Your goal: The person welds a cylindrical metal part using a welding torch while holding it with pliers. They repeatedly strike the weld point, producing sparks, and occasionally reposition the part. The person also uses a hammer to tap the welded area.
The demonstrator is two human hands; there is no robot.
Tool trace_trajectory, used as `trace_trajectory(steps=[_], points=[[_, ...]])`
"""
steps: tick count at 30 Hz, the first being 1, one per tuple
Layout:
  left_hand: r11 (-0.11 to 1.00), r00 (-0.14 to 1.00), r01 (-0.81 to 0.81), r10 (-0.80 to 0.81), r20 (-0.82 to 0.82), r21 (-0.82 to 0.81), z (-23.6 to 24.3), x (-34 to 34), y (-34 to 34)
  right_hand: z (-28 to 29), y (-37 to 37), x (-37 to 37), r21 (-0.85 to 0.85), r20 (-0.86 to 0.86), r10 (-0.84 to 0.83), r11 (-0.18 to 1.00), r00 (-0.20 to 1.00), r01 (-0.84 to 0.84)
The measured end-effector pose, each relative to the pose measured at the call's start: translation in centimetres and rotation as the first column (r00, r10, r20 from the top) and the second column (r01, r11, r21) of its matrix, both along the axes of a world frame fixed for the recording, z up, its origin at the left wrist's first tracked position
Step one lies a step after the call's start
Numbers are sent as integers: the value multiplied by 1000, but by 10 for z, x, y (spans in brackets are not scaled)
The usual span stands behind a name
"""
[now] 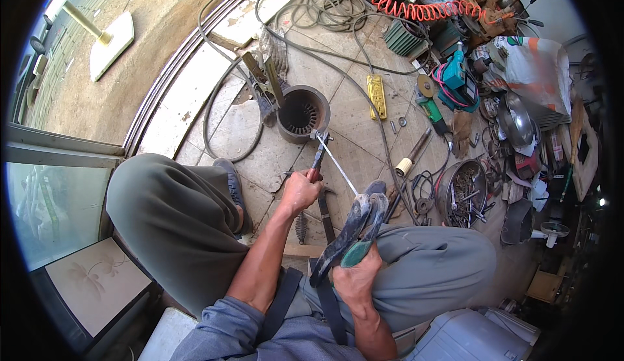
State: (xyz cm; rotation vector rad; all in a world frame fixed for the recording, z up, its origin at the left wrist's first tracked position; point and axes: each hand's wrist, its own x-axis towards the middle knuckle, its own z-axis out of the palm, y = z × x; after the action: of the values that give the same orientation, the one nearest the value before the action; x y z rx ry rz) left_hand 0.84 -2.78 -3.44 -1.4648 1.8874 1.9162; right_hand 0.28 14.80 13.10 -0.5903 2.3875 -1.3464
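Slanting across the middle of the view, a thin pale rod is seen, its long axis running from lower right to upper left and its far end pointed away from the body. At its near end it is met by a dark two-armed tool with a green patch, worn along its edges, which is gripped by the curled right hand above the right thigh. The rod's far end is brought to the near rim of a round metal housing, slotted inside, its open mouth turned upward. A red-handled tool is held in the closed left hand, its shaft aimed forward, its metal head set beside the rod's tip; whether the two touch cannot be told. Farther out, a tiled floor is crossed by a dark cable. To the right, a yellow power strip, a green angle grinder and a bowl of metal bits are spread.
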Motion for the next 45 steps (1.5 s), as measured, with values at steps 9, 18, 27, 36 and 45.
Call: trace_trajectory(steps=[9,18,27,36,45], points=[[999,994,-25,22,-107,-25,3,-1,2,-1,0,-1,-7,-12,18,1000,1000,-18],[1000,996,-10,8,-91,-18,-1,0,3,2,0,-2,-3,-1,41,999,999,-41],[999,991,18,-21,-130,-28,-1,0,2,8,-4,-4,-7,57,31,999,998,-31],[1000,991,-20,18,-132,-13,-12,-1,5,1,-2,-3,-12,37,28,1000,999,-27],[989,980,80,-101,-174,-121,-34,2,7,-1,1,-3,0,58,31,1000,998,-31]])
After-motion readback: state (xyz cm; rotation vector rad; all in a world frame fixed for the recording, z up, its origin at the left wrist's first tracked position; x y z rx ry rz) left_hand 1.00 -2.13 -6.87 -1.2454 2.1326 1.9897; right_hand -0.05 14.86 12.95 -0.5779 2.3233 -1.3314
